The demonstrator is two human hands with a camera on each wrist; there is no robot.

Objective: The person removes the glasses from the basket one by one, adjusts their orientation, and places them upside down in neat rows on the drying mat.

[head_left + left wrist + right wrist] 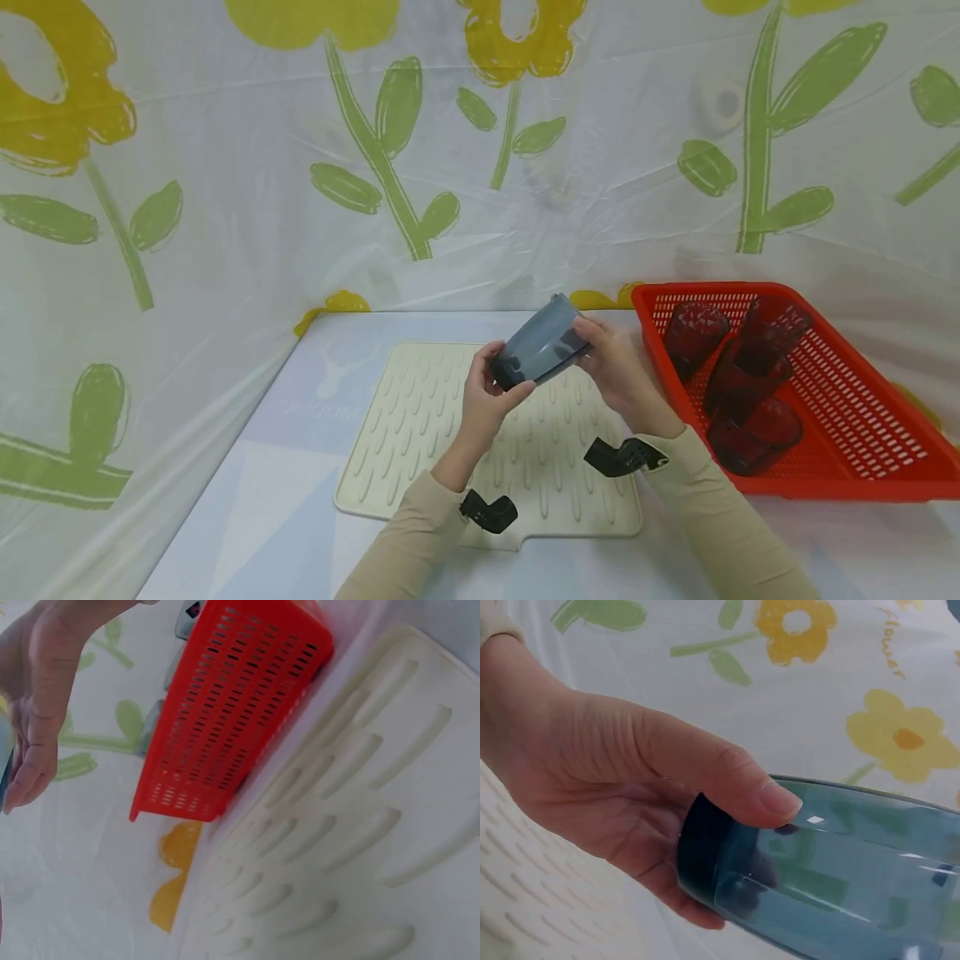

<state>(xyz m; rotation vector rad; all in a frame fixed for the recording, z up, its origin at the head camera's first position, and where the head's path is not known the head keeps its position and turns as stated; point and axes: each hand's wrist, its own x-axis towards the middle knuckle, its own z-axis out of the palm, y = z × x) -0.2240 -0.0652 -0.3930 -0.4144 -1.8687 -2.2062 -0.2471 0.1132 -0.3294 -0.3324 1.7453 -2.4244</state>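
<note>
- The table (285, 467) is pale, with a cream ribbed drying mat (420, 433) lying in the middle of it.
- A white plastic sheet printed with yellow flowers and green leaves (375, 150) hangs behind and to the left of the table.
- A red perforated basket (847, 417) sits at the right, just beside the mat, with dark red tumblers (750, 392) lying inside.
- The blue-grey translucent tumbler (542, 343) is held tilted in the air above the far part of the mat, between both hands.
- The left hand (491, 400) grips the tumbler's lower, dark end, fingers curled round it.
- The right hand (615, 362) grips the upper part; in the right wrist view the thumb (772, 796) lies over the tumbler (825, 870) and the fingers wrap under it.
- Both arms wear beige sleeves (420, 533) with black wrist mounts (489, 510).
</note>
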